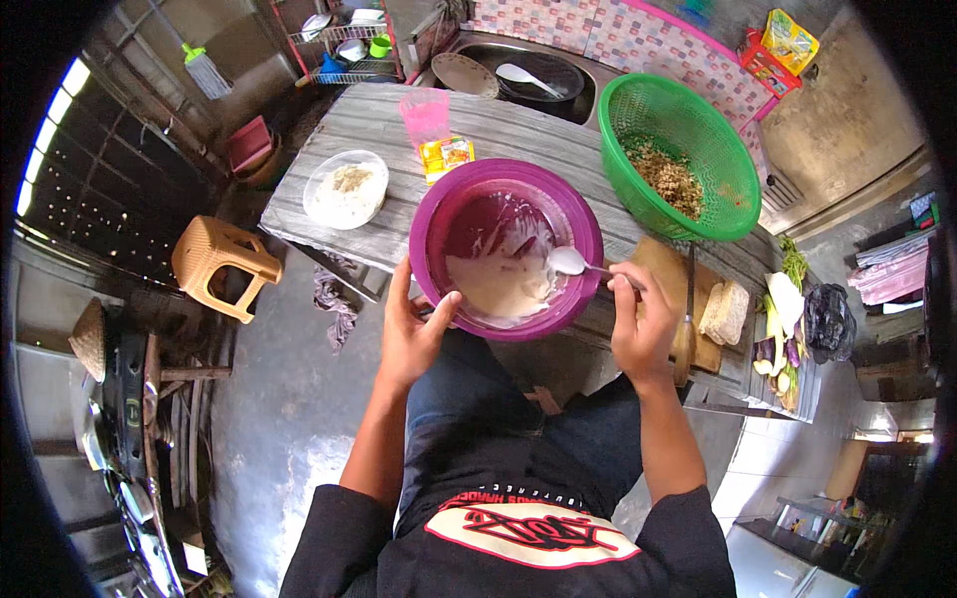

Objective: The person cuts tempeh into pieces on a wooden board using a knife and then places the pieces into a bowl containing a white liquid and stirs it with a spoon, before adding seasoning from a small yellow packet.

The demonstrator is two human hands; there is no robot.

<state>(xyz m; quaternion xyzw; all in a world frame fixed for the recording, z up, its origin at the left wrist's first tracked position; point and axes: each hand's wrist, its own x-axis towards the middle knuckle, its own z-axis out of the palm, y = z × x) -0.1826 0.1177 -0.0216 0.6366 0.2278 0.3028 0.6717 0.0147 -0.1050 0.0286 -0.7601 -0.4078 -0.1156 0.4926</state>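
Observation:
A purple basin [427,234] with a pale, creamy batter [495,284] pooled in its lower part sits at the front edge of the table, tilted toward me. My left hand [414,329] grips its near left rim, thumb over the edge and fingers beneath. In my right hand [641,324] a metal spoon [567,261] is pinched by its handle, its coated bowl held at the basin's right inner side. Streaks of batter cling to the far inner wall. Left of the basin stands a clear tub of white flour [347,189]. Just behind it are a yellow packet [447,157] and a pink cup [427,115].
A green colander [623,179] of brown crumbly pieces stands at the right. Near it a knife [688,299] lies on a wooden board [653,264], beside a pale tempeh-like block [725,312], vegetables [783,329] and a black bag [828,324]. A sink [588,95] is behind; a stool [224,264] stands left.

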